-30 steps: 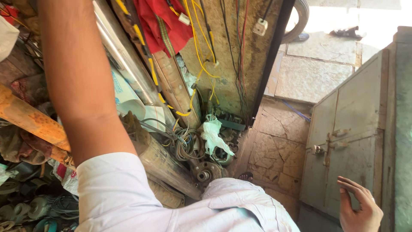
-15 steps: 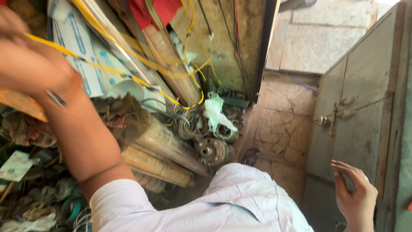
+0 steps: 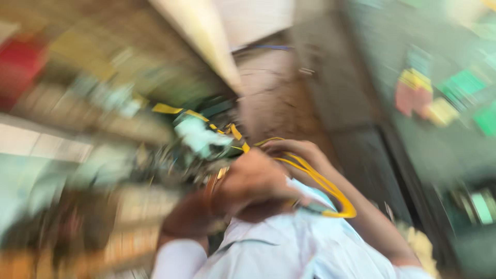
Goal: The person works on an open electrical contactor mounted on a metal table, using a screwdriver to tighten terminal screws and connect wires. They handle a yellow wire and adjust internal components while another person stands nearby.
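The whole view is smeared by motion, so only the middle reads with any certainty.

At the far left lies a heap of clutter, brown, white and red shapes running together; what the pieces are and how many there are cannot be told. Just right of it, a pale crumpled scrap sits among dark coiled shapes, one scrap as far as can be made out.

Next comes the left hand, raised in front of the chest of the white shirt. It seems curled, its grip closed around a bundle of yellow wire, though the blur hides the fingers themselves. The wire runs up and left from this hand toward the clutter, and it likely stays taut because it is drawn out from there.

Right of that, the right hand meets the same wire, fingers bent over it near the top of a loop. The loop sags down and to the right between the two hands, probably because both hold it at its upper end and leave the rest slack. One loop shows; it looks like two or three strands lying together, the exact count uncertain.

Further right stands one grey metal door, and beyond it a wall with coloured patches, red, yellow and green, too smeared to count.
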The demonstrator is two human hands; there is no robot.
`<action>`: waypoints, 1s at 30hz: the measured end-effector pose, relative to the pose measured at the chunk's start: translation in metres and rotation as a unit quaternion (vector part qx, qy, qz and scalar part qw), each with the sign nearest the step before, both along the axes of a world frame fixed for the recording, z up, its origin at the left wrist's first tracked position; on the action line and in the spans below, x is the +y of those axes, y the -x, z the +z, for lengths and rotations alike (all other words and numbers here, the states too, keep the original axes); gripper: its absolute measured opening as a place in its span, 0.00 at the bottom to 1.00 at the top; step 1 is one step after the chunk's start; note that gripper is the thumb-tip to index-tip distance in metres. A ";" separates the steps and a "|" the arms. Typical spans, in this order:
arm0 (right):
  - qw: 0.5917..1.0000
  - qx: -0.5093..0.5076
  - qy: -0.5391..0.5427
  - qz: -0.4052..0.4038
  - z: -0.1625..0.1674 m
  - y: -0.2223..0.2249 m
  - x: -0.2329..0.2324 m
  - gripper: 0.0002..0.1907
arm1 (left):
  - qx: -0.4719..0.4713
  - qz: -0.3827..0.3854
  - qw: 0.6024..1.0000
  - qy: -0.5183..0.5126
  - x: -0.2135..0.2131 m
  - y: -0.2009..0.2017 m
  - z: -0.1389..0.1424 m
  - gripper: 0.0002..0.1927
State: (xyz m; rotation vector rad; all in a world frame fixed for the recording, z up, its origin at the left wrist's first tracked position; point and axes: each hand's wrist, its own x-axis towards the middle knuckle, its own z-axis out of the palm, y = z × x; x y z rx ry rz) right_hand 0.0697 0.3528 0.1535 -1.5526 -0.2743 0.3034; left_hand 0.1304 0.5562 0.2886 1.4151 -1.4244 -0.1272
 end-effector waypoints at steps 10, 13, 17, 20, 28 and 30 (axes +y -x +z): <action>0.916 -0.081 0.183 -0.347 -0.090 0.070 -0.131 0.15 | 0.118 -0.033 0.970 -0.209 -0.078 0.006 -0.118 0.11; 0.891 -0.171 0.211 -0.364 -0.058 0.077 -0.171 0.14 | 0.142 -0.061 0.949 -0.273 -0.103 0.002 -0.159 0.10; 0.881 -0.299 0.164 -0.328 -0.026 0.072 -0.211 0.07 | 0.073 -0.094 0.948 -0.295 -0.139 0.010 -0.215 0.10; 0.868 -0.317 0.209 -0.320 -0.005 0.063 -0.214 0.07 | 0.014 -0.066 0.958 -0.280 -0.173 0.021 -0.237 0.15; 0.833 -0.372 0.355 -0.203 -0.057 0.064 -0.119 0.08 | 0.638 -0.107 0.748 -0.147 -0.210 -0.011 -0.205 0.44; 0.839 -0.350 0.380 -0.173 -0.081 0.072 -0.097 0.09 | 0.652 -0.099 0.739 -0.137 -0.216 -0.025 -0.207 0.32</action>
